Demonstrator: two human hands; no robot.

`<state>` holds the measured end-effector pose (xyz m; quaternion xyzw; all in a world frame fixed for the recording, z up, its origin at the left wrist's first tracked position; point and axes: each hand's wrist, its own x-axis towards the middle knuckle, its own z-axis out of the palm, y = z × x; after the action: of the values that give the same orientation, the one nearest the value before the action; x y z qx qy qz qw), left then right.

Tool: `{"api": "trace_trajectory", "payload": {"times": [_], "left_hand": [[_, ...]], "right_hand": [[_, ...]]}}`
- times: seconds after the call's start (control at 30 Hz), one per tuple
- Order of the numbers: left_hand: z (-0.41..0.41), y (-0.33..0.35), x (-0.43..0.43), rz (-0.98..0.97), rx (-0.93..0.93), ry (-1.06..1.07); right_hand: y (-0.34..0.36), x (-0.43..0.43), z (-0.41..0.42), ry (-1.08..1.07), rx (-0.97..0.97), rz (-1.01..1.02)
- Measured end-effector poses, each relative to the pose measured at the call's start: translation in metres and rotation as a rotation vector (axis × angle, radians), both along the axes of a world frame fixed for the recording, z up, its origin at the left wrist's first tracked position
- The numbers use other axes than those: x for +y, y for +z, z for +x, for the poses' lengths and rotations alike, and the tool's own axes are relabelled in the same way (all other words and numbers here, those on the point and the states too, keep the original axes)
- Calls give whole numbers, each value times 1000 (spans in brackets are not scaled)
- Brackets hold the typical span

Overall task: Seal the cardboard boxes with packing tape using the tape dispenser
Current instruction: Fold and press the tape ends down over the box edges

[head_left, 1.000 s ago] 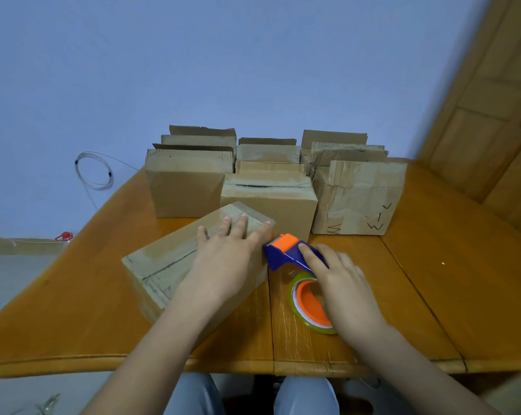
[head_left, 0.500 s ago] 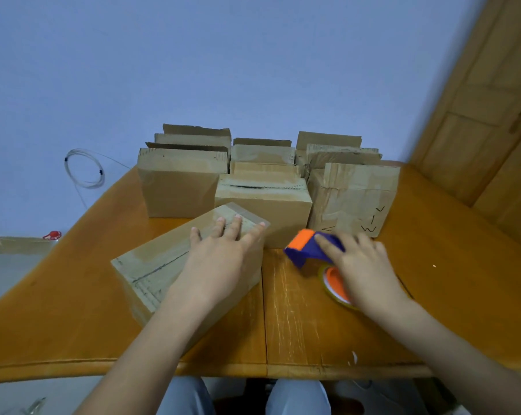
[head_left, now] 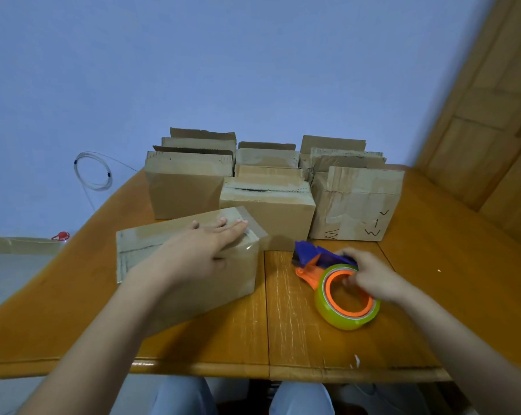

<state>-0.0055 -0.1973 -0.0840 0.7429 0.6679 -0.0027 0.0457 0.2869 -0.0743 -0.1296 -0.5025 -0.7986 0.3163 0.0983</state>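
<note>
Cardboard box [head_left: 142, 247] taped closed mid-frame on desk [head_left: 313, 348], left grip [head_left: 205, 247] released flat on its top, right grip [head_left: 373, 277] grasping tape dispenser [head_left: 347, 320], more boxes [head_left: 268, 211] behind, contents hidden.

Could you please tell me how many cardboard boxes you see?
4 plainly: a brown cardboard box under the left hand; behind it a left box, middle box, right box. More behind are partly hidden.

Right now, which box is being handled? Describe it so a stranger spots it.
On the wooden table, in front of the huddled boxes, one cardboard box lies nearest the person. It alone sits skewed, the left hand flat on top.
</note>
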Motion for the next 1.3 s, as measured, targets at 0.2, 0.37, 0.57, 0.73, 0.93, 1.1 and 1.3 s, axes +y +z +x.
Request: {"api": "trace_trajectory", "payload": {"times": [0.2, 0.37, 0.57, 0.73, 0.93, 1.1, 1.3], "left_hand": [[-11, 9, -8, 28, -103, -8], [-3, 5, -7, 170, -271, -3], [12, -12, -6, 365, -277, 125], [14, -17, -7, 423, -302, 117], [5, -18, -4, 381, -279, 59], [-7, -21, -7, 380, -263, -31], [-25, -18, -17, 318, -380, -90]], "right_hand": [[-15, 12, -8, 12, -47, -87], [-16, 23, -13, 77, -242, 196], [-9, 20, -23, 108, -208, 311], [7, -3, -45, 50, 290, 411], [-2, -25, -87, 69, 593, 488], [-16, -42, -111, 86, 749, 496], [-30, -60, -128, 147, 834, 471]]}}
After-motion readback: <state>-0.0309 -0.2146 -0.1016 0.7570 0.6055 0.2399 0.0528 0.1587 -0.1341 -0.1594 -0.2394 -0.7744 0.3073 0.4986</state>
